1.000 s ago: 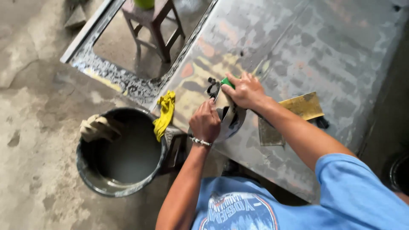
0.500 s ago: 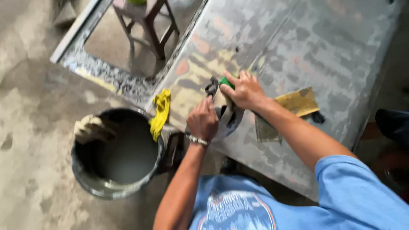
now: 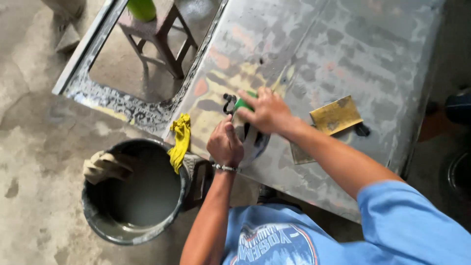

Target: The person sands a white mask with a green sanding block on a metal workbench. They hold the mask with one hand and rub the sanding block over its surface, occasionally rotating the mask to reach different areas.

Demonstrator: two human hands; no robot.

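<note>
Pressing down together, both hands worked a round grey power sander with a green top [image 3: 248, 130] on a large, mottled grey sheet-metal panel [image 3: 343, 54], close to its near-left edge. The left hand [image 3: 224, 145] was wrapped over the tool's near side, fingers closed on the body; the right hand [image 3: 267, 112] lay across the top, fingers curled around the green part.

A slip looked the likeliest trouble: the tool sat near the panel's edge, and a push toward it could have carried the sander off the metal. The crumpled yellow cloth [image 3: 180, 140] hanging just beside the left hand could have been caught by the tool. A rectangular yellow sheet of sandpaper [image 3: 336, 115] lay loose on the panel just beyond the right forearm, where an elbow could have swept it away.

On the concrete floor, just off that edge, stood a round black bucket [image 3: 95, 216], its inside murky and grey, probably water, though I could not be sure. A beige rag [image 3: 105, 166] was draped over its far-left rim.
</note>
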